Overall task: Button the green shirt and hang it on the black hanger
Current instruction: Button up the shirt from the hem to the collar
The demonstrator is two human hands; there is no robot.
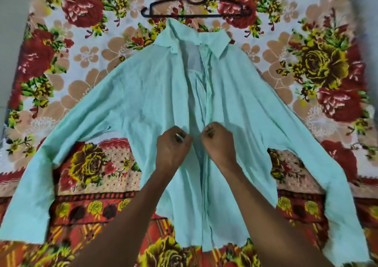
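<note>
A green shirt point(143, 103) lies spread, front up, on a floral bedspread point(306, 62). The left hand point(173, 148) and right hand point(218, 144) each pinch a placket edge mid-chest; aligning both edges first should help. The black hanger point(196, 6) waits just beyond the collar.

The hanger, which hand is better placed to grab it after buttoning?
Neither clearly. Left hand and right hand both pinch the shirt front, and the hanger lies centred beyond the collar.
</note>
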